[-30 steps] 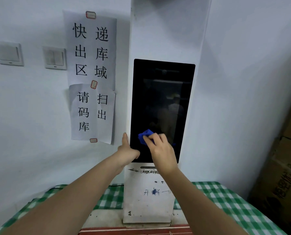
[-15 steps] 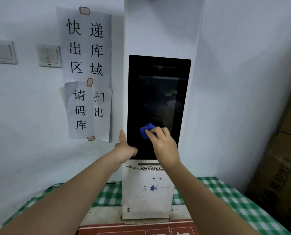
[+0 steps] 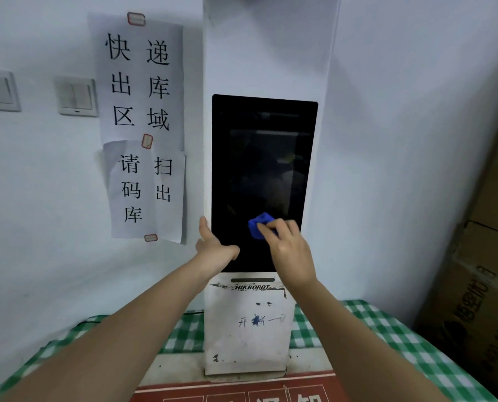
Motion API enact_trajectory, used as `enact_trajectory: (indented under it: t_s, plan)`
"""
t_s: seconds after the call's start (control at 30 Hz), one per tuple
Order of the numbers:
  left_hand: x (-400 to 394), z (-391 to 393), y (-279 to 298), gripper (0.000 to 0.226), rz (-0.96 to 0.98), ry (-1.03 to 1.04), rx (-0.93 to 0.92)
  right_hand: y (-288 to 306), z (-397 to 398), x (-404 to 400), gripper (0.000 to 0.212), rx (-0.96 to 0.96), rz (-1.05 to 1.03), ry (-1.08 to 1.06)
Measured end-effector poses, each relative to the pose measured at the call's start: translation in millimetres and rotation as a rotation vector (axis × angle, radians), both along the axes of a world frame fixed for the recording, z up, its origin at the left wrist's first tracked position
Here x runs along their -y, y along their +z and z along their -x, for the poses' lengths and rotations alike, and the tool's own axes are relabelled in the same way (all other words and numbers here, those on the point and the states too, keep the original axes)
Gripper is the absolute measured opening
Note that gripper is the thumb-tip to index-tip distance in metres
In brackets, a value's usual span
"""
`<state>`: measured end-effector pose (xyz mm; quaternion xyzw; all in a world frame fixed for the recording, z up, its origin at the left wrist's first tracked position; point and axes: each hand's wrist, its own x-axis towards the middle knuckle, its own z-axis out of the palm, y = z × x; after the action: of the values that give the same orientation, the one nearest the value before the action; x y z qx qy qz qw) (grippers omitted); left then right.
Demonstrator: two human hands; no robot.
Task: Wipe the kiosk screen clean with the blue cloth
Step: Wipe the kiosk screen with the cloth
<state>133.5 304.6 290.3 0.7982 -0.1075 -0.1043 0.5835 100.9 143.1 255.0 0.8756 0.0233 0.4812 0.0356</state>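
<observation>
Cloth slightly higher on screen

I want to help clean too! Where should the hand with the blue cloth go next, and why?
Probably upward. The right hand presses the blue cloth low on the kiosk screen, and most of the dark glass lies above it. The left hand rests at the screen's lower left edge, seemingly steadying the kiosk.
</observation>
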Motion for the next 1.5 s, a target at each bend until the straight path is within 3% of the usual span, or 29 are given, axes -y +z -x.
enact_trajectory:
  t_s: [0.17,0.3,0.43,0.6,0.7,0.77,0.87,1.07,1.17,1.33,1.5]
  plan:
    - [4.3,2.4,0.9,0.098,-0.077,0.038,-0.002,-22.5,12.8,12.8,0.064,-0.156,0.095,0.039]
    - [6.4,1.9,2.6,0.1,-0.089,0.022,-0.016,5.6,11.4,20.5,0.05,-0.046,0.087,0.016]
    - [4.7,0.1,3.7,0.101,-0.098,-0.002,-0.026,9.6,9.1,26.5,0.054,0.048,0.047,-0.005]
    - [5.2,0.3,1.9,0.1,-0.096,0.017,-0.014,-28.7,17.8,33.4,0.06,-0.119,0.135,0.048]
    - [5.3,0.3,0.7,0.101,-0.111,0.032,-0.015,-12.9,21.5,40.7,0.05,-0.136,0.212,0.048]
    - [6.3,0.9,0.9,0.101,-0.114,0.039,-0.015,9.3,23.2,45.8,0.045,-0.086,0.189,0.015]
    - [7.1,1.1,0.7,0.1,-0.114,0.039,-0.012,25.4,24.3,51.5,0.059,-0.009,0.085,-0.036]
    - [7.6,-1.2,-2.3,0.102,-0.143,0.042,-0.009,-17.7,32.2,53.0,0.066,-0.137,0.143,0.002]
    - [6.8,-1.2,-2.1,0.101,-0.138,0.036,-0.013,-6.4,34.4,55.8,0.061,-0.146,0.165,-0.003]
    - [8.0,-1.5,-3.3,0.1,-0.147,0.053,-0.011,16.7,28.0,55.9,0.065,-0.035,-0.001,-0.061]
    - [7.3,-4.6,-7.5,0.1,-0.153,0.048,0.0,-23.6,31.7,55.5,0.072,-0.089,-0.019,-0.049]
